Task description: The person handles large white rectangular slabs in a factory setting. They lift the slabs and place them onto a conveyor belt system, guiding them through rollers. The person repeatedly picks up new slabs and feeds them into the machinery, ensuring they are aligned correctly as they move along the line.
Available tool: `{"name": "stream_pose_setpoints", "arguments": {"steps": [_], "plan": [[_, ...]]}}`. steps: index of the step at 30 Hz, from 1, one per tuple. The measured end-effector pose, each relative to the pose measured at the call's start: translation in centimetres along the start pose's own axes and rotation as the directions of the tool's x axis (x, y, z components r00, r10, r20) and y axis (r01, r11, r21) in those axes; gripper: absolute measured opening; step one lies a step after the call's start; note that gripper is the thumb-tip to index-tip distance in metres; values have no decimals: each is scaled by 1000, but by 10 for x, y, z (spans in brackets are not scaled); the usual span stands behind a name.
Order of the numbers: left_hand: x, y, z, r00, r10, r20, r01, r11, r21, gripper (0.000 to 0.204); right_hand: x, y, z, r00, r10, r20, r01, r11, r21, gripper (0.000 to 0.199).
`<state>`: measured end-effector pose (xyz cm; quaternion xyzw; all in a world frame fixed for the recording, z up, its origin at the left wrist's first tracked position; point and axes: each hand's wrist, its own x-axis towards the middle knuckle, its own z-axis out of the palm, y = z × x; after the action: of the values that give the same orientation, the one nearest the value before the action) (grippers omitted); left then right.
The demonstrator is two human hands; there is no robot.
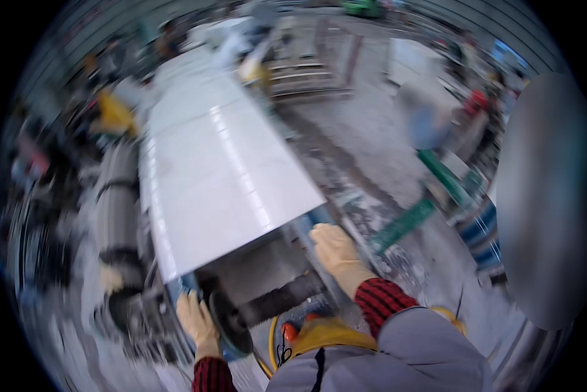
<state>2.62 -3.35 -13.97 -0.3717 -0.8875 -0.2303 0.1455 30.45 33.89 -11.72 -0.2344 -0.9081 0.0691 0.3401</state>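
A long, glossy white slab (208,170) lies on a machine with blue side rails, running away from me. Both my hands wear cream gloves. My left hand (197,321) rests on the left blue rail by the slab's near left corner, its fingers stretched forward and slightly apart. On the right rail, just short of the near right corner, lies my right hand (339,253), fingers extended over the blue surface. Between the rails are a dark roller (281,299) and a round disc (230,321) beside my left hand. The picture is smeared by motion, so finer finger detail is lost.
A grey ribbed motor (118,202) sits along the machine's left side. Green metal bars (404,225) lie on the wet, dusty floor to the right. Stacked frames (309,75) stand farther back. A yellow hose (272,340) runs near my feet.
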Motion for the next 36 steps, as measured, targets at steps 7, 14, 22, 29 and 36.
{"name": "stream_pose_setpoints", "arguments": {"steps": [7, 14, 22, 29, 36], "plan": [[-119, 71, -65, 971, -205, 127, 196, 977, 79, 23, -52, 51, 3, 975, -22, 222, 28, 999, -21, 44], [-637, 224, -79, -315, -949, 21, 924, -301, 237, 36, -36, -15, -6, 863, -293, 412, 315, 949, 14, 51], [-753, 463, -117, -668, -744, -34, 718, -656, 232, 37, -41, -1, 17, 784, -581, 219, 618, 763, -188, 40], [-748, 427, -91, -600, -792, 115, 765, -610, -208, 44, -137, -99, 68, 855, -476, 208, 445, 877, 181, 40], [-853, 335, -151, -481, -869, 116, 866, -491, -95, 54, -279, -435, 51, -3, -558, 830, 90, 826, 556, 42]]}}
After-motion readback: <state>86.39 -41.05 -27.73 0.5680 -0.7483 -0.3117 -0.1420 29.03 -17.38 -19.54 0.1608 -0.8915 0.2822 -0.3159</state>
